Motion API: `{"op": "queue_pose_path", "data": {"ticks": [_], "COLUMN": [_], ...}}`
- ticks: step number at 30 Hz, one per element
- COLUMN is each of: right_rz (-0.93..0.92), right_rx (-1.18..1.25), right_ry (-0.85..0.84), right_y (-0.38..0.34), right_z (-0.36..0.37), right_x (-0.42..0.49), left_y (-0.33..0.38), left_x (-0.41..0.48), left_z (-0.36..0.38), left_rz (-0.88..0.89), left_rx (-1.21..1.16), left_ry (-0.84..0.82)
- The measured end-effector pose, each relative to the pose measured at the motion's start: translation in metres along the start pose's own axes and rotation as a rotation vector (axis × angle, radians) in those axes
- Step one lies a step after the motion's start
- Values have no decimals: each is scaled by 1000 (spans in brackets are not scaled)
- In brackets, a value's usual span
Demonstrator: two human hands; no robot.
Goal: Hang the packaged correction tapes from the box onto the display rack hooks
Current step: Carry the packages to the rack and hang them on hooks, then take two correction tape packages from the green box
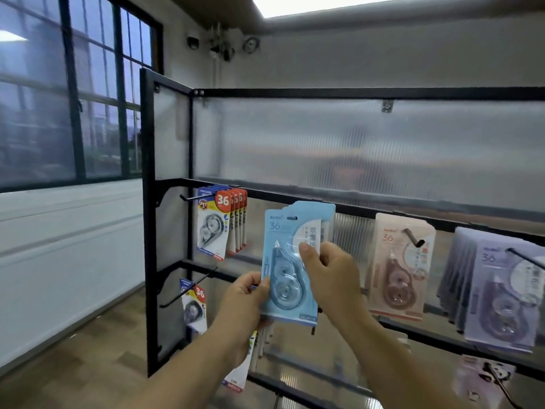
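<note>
The room has a tall dark-framed window (67, 98) on the left, white wall panelling below it, a wood floor and a lit ceiling panel (354, 4). A black metal display rack (149, 202) with ribbed translucent backing (354, 143) fills the centre and right. On its upper rail hang, from right to left, a row of lilac correction tape packs (498, 290), a pink pack (401, 267), a stack of light blue packs (320, 212) and a row of white-and-red packs (216, 222) marked 36. One more white-and-red pack (193, 305) hangs on the lower left hook. A single blue correction tape pack (283, 261) is held upright just in front of the blue stack, its hang slot level with the rail; whether it sits on a hook cannot be told. The left hand (241, 299) pinches the pack's lower left edge, thumb on the front. The right hand (330, 273) pinches the right edge, thumb pressed on the clear blister, fingers behind the card.
</note>
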State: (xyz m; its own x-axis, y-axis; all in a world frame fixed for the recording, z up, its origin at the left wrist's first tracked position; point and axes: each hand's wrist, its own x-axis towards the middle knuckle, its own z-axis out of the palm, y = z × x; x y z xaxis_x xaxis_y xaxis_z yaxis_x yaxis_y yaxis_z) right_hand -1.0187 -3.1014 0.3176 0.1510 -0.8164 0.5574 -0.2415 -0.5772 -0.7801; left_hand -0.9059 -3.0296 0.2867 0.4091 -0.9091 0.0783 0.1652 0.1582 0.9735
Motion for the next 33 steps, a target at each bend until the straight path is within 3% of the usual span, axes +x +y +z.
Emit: {"op": "queue_pose_path", "data": {"ticks": [7,12,18,24,26,28,31,33], "right_rz": [52,158,73,142,155,168,6,-174], "right_rx": [12,-66,-247,298,395,393,123,-56], "right_ry": [42,-40,-57,250,142,-144,-682,-846], "right_y": [9,22,32,60,59,48,12,-20], "right_z": [0,2,-1,30,53,80,129,166], "right_x": [2,22,28,-41,-71,-91,-114,-134], "left_y": [-8,-11,-26,-45,-45,-37,-18,-6], "left_x": [11,27,28,-20,-42,-65,-100,-128], "left_z": [-3,-7,-16,-45,-63,-85,-131,-171], "left_rz": [-34,-83,-140,-169,-178,-189,-189,-178], "left_rx": [10,85,143,241,273,308,359,367], "left_ry": [-51,-42,82,274,347,418,491,570]}}
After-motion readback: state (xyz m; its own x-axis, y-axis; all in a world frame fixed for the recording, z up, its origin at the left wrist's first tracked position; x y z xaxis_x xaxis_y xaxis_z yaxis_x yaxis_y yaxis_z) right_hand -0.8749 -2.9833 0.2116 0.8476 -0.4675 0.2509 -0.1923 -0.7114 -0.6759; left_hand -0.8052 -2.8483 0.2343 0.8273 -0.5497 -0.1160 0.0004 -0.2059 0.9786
